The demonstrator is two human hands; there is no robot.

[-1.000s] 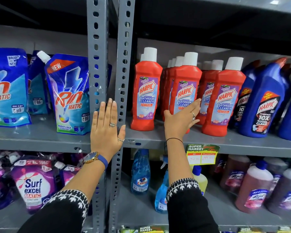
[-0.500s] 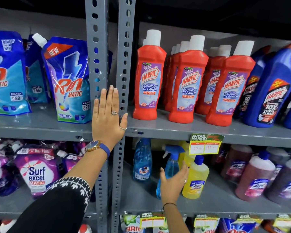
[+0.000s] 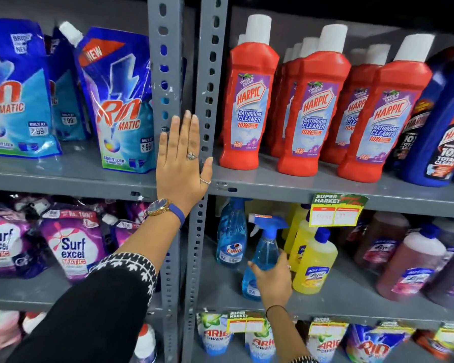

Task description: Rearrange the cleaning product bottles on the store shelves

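Note:
My right hand [image 3: 273,281] is wrapped around a blue spray bottle [image 3: 266,247] on the middle shelf, at its lower body. A second blue Colin bottle [image 3: 231,234] stands just left of it, and yellow bottles [image 3: 315,263] stand to its right. My left hand [image 3: 181,163] lies flat, fingers together and thumb out, against the grey shelf uprights [image 3: 210,74]. On the shelf above stand several red Harpic bottles [image 3: 249,100] with white caps, and blue Harpic bottles [image 3: 440,132] at the far right.
Blue Rin pouches [image 3: 121,106] fill the upper left shelf, purple Surf Excel pouches [image 3: 74,247] the one below. Brownish bottles [image 3: 406,265] stand at the middle right. A price tag [image 3: 336,209] hangs from the shelf edge. Ariel packs [image 3: 260,341] sit on the bottom shelf.
My right hand left the red Harpic bottle, dropped to the middle shelf and closed on the blue spray bottle. The view tilted down. My left hand stayed on the upright.

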